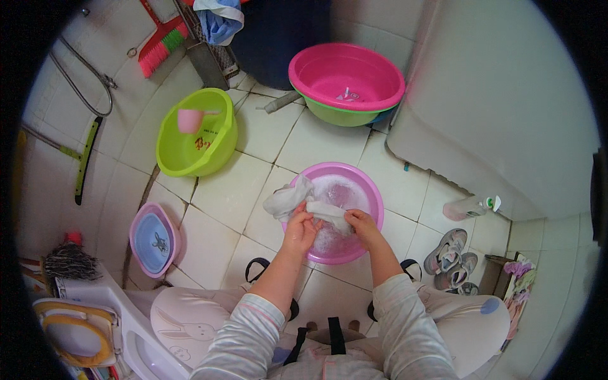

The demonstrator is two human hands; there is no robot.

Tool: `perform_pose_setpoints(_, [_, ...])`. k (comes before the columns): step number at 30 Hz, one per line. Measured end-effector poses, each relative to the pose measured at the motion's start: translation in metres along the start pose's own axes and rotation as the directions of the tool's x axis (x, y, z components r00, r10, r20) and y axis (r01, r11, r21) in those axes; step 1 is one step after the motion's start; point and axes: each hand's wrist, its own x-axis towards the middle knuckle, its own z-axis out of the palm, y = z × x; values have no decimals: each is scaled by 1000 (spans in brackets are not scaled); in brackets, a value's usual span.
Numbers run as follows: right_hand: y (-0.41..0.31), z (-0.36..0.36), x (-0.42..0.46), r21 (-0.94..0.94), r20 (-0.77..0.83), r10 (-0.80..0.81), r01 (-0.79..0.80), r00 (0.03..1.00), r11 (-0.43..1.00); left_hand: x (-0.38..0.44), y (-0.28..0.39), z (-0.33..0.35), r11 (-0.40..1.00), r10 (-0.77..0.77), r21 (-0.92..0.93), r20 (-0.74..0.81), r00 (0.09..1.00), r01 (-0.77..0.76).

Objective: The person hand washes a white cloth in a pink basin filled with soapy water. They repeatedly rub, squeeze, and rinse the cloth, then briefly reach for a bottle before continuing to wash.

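Note:
Between my two hands a wet white cloth (328,212) is stretched over a pink plastic basin (373,194). My left hand (302,230) grips it near its middle, while my right hand (362,226) pinches the end at the right. The bunched remainder of the cloth hangs past the basin's left rim. Foamy, soapy water (338,186) fills the basin, which stands on the tiled floor between my feet. What kind of garment the cloth is, I cannot tell.
A lime-green basin (223,147) with a pink dipper (190,121) stands at far left. Stacked basins (304,76) sit beside a large white appliance (494,118). Small nested basins (140,223) are left. To the right are a pump bottle (468,208) and shoes (446,254).

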Motion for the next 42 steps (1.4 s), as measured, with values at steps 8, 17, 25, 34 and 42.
perform_pose_setpoints(8, [-13, 38, -4, -193, -203, -155, 116, 967, 974, 8, -15, -5, 985, 25, 170, -74, 997, -12])
perform_pose_setpoints(17, [-31, 56, -9, 281, -66, -158, 170, 985, 945, -4, -16, 17, 928, 87, 372, -213, 973, -1])
perform_pose_setpoints(25, [-36, 50, -6, 501, 63, -46, 8, 997, 865, 18, -24, 8, 706, 169, 687, 69, 983, -169])
perform_pose_setpoints(34, [-30, 53, -4, 126, -62, -92, 99, 994, 987, 32, -38, -17, 874, 53, 483, -191, 980, 47])
perform_pose_setpoints(42, [-17, 45, 4, 739, -96, 16, 60, 995, 671, 1, -5, 34, 980, -114, -183, -227, 967, 73])
